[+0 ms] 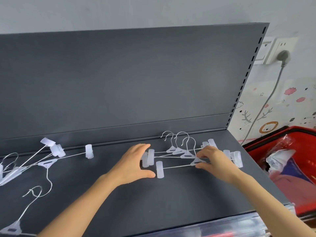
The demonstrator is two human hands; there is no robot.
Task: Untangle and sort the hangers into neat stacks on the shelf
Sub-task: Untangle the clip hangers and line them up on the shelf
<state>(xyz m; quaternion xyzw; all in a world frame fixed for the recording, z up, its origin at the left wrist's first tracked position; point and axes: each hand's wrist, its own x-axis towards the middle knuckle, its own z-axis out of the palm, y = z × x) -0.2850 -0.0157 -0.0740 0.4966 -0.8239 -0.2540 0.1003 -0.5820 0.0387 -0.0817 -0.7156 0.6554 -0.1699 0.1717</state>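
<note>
Several wire clip hangers with translucent plastic clips lie overlapped in a stack (181,153) at the back right of the dark grey shelf (153,202), hooks pointing to the back panel. My left hand (136,164) cups the stack's left clips, thumb touching the front hanger's clip (160,169). My right hand (212,159) pinches the front hanger's bar beside its triangular centre piece. A tangled bunch of the same hangers (32,161) lies at the shelf's left, and one more hanger (18,219) sits at the front left corner.
The shelf's upright back panel (128,79) rises behind the hangers. A red basket (290,168) with bagged goods stands off the shelf's right edge. A grey cable (266,103) hangs from a wall socket above it.
</note>
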